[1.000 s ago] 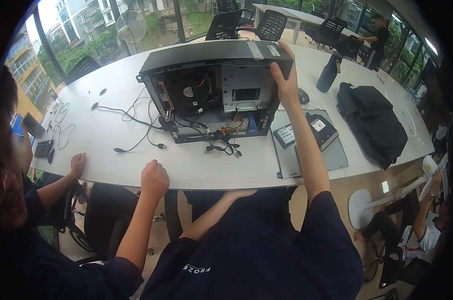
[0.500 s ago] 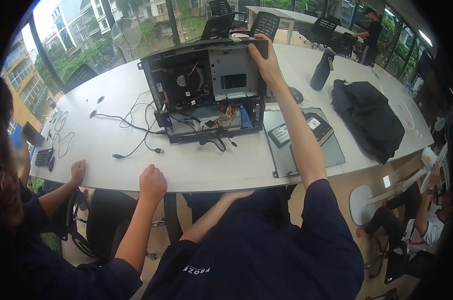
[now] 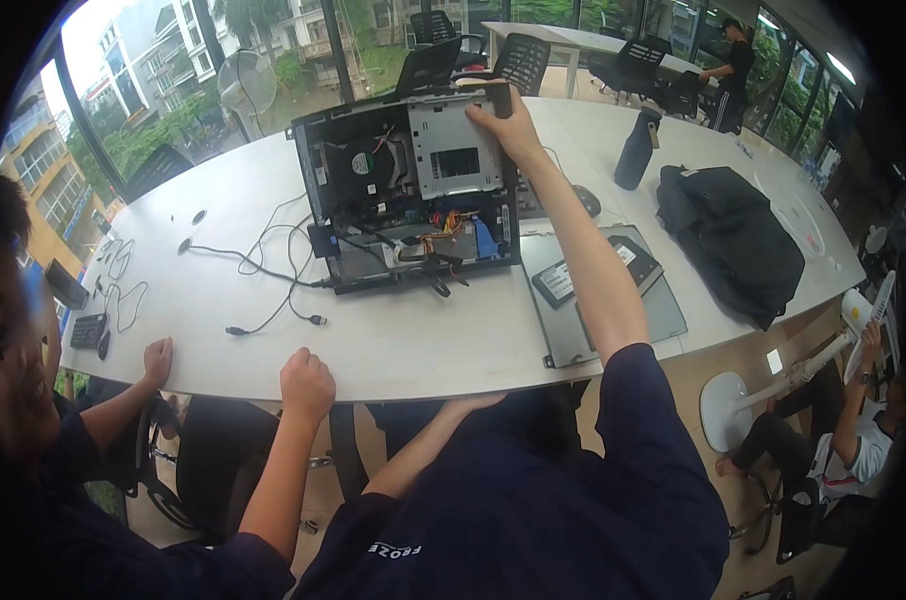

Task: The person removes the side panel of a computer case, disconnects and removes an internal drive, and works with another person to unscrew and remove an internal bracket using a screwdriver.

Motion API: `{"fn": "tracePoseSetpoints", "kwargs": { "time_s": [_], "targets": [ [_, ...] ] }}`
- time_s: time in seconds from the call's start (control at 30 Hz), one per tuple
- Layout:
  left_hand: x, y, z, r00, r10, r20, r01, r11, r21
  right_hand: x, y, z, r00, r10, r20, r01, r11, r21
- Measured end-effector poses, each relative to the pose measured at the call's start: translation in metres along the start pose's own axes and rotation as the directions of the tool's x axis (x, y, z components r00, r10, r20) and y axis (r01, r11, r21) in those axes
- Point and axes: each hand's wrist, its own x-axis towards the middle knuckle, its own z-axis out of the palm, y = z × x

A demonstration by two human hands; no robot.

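An opened desktop computer case [image 3: 323, 215] is propped up on the table, its inside facing me. A fan, a grey metal drive bracket [image 3: 456, 150], loose cables and a blue plastic part [image 3: 486, 240] show inside it. My right hand [image 3: 510, 128] is closed around the upper right corner, thumb on the front and fingers behind. My left hand [image 3: 475, 402] is low at the table's near edge, away from the case; its fingers are hidden under the edge. Right of the case, a metal side panel [image 3: 573, 340] lies flat with a drive [image 3: 555, 284] and an optical drive [image 3: 641, 262] on it.
A co-worker's closed hand [image 3: 308, 385] rests at the table edge on the left, the other hand [image 3: 158, 362] farther left. Cables [image 3: 263, 265] lie left of the case. A dark bottle [image 3: 637, 150], a black bag [image 3: 733, 240] and a mouse [image 3: 586, 200] are on the right.
The case has tilted and turned slightly under my right hand, and its loose front cables have shifted. The view has moved a little. My left hand stays at the table edge.
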Motion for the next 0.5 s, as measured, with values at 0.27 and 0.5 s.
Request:
{"fn": "tracePoseSetpoints", "kwargs": {
  "time_s": [0.27, 0.5],
  "targets": [
    [0.001, -0.008, 0.003, 0.999, 0.039, 0.023, -0.038, 0.998, -0.054, -0.005, -0.005, 0.002, 1.0, 0.017, -0.012, -0.017, 1.0, 0.014],
    [-0.021, 0.083, -0.066, 0.838, 0.2, 0.507, -0.205, 0.978, -0.047, -0.002, 0.004, 0.001, 0.997, -0.07, -0.013, 0.07, 0.996, 0.052]
  ]
}}
